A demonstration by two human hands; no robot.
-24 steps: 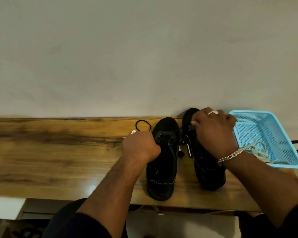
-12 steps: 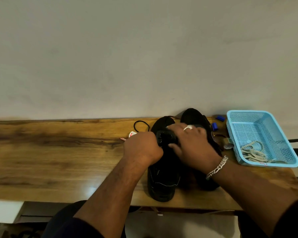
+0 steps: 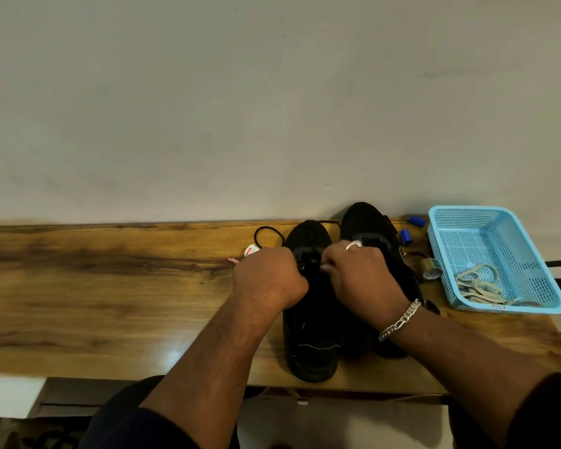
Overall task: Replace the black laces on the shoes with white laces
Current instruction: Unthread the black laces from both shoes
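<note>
Dim, warm light; wide-angle edge bending

Glossy wooden table (image 3: 110,286), perforated plastic basket (image 3: 460,218), matt shoes (image 3: 311,335).

Two shoes (image 3: 311,335) stand side by side on the table (image 3: 110,303), toes toward the wall (image 3: 272,108). Left hand (image 3: 269,277) and right hand (image 3: 360,273) meet over the left shoe's tongue. A lace loop (image 3: 266,233) lies left of that toe. The basket (image 3: 486,228) sits right of the shoes (laces (image 3: 476,283) inside); a tape roll (image 3: 429,268) lies between them.
</note>
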